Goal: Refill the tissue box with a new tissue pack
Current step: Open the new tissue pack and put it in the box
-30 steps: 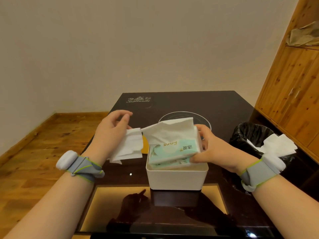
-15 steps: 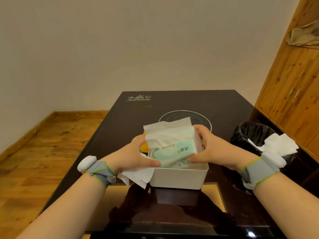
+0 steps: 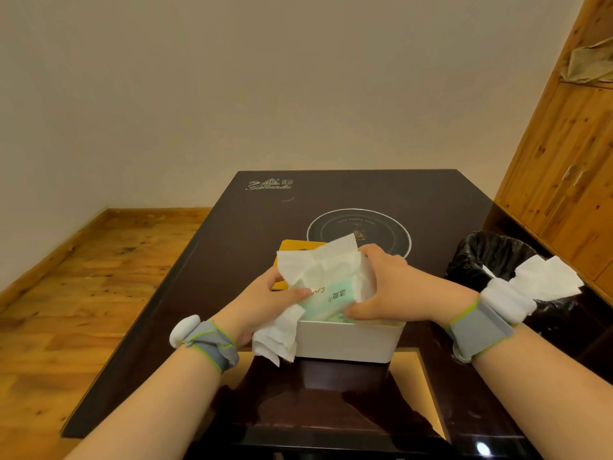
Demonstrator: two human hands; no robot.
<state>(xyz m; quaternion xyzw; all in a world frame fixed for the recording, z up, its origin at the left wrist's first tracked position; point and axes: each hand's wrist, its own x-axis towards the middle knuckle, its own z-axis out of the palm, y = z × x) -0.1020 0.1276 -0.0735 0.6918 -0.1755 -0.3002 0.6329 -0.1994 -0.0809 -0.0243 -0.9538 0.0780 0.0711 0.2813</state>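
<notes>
The person's left hand, which a second ago was lifted clear to the side with a loose tissue pinched in it, is now closing in on the near-left end of the tissue pack, thumb pressing on the green wrapper while the crumpled sheet is dangling beneath the palm against the outside wall of the tissue box. The right hand is gripping the opposite end as before, fingers curling over the far corner. Between the two grips the pack is sitting lower and less tilted than it was, its bottom edge already dipping below the rim, so the seating step looks to be nearly under way rather than finished. A white sheet is fanning up from the pack just beyond both sets of fingers. How deep the pack is reaching inside is hidden by the box wall and the hands. A yellow object behind the left grip is mostly covered; I cannot tell what it is.
</notes>
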